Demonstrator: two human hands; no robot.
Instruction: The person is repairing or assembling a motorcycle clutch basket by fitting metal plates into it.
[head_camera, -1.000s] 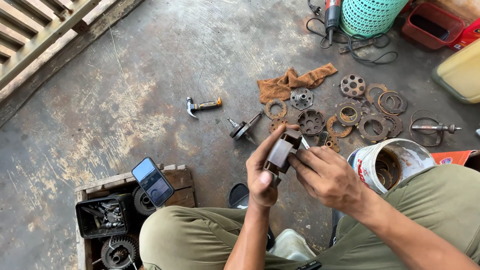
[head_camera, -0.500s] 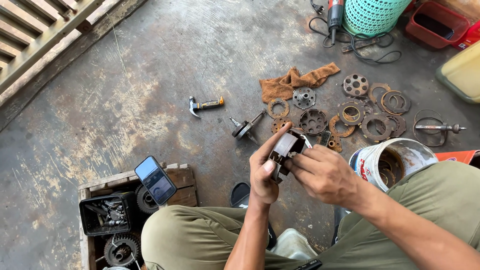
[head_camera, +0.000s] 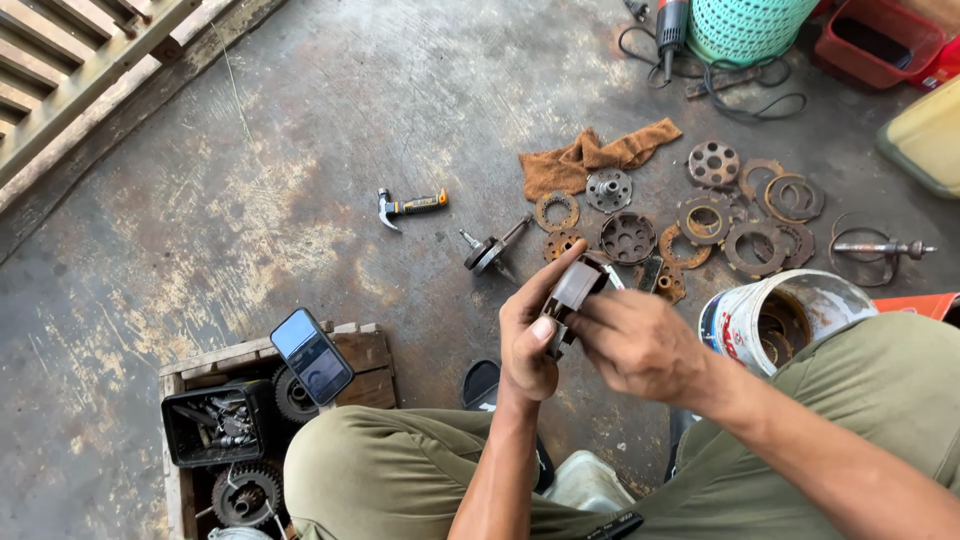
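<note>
My left hand and my right hand both grip a small grey metal part, held above my knees over the concrete floor. The left thumb and fingers wrap its lower side; the right fingers press on it from the right. Just beyond the hands lie several rusty rings and discs, spread out on the floor. A small hammer with a yellow-black handle lies to the left of them.
A brown rag lies behind the discs. A white bucket stands by my right knee. A wooden crate with gears, a black tray and a phone sits at lower left. A power tool, a green basket and a red tub are at the top right.
Both hands keep hold of the grey part and have turned it slightly. The view has shifted a little; nothing on the floor has moved.
</note>
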